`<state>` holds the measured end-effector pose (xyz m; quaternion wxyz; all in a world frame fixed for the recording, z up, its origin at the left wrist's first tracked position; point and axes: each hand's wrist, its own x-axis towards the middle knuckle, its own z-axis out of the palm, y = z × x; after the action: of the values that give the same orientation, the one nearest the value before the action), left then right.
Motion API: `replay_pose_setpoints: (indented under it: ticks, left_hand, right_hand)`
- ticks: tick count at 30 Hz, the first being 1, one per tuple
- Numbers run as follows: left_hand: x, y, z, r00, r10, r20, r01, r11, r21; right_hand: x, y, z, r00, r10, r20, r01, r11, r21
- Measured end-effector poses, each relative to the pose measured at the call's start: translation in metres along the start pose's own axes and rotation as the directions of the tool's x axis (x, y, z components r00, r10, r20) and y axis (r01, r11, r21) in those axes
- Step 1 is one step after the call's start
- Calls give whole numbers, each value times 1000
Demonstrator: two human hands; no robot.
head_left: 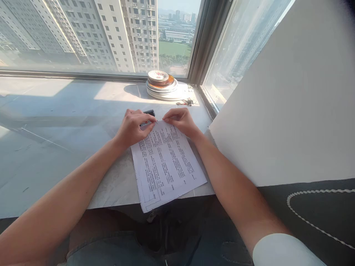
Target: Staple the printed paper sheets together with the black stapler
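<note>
In the head view, the printed paper [169,159] lies at the centre of the frame on the window ledge [69,155], its lower left corner jutting past the front edge. It should be light, bendy and easily creased, best taken by its side edges or the overhanging corner. Both hands meet at its top edge: the right hand [180,120] has thumb and finger closed together, anything between them too small to make out; the left hand [137,125] is curled, whether gripping I cannot tell. A black object [150,112], partly hidden behind the left hand, crowds that corner. Toward the upper centre, the keys [188,102] and stacked plates [162,94] sit beyond the paper; the white wall [291,111] limits room at right.
</note>
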<state>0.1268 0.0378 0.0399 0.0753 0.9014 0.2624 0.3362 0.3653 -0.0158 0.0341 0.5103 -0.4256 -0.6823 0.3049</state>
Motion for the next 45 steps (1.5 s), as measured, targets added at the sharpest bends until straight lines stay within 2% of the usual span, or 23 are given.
replay_pose_setpoints:
  ticks: [10, 20, 26, 45]
  left_hand:
    - [-1, 7, 0, 998, -60, -26, 58, 995, -87]
    - [-1, 8, 1, 999, -46, -27, 43, 992, -122]
    - [-1, 8, 2, 998, -30, -46, 24, 992, -127]
    - [-1, 5, 3, 997, -50, -66, 42, 992, -123]
  right_hand:
    - [0, 4, 0, 1000, -14, 22, 13, 999, 34]
    - [0, 6, 1, 998, 29, 50, -31, 999, 34]
    - [0, 8, 1, 998, -36, 44, 34, 998, 60]
    - [0, 9, -2, 998, -57, 31, 57, 998, -3]
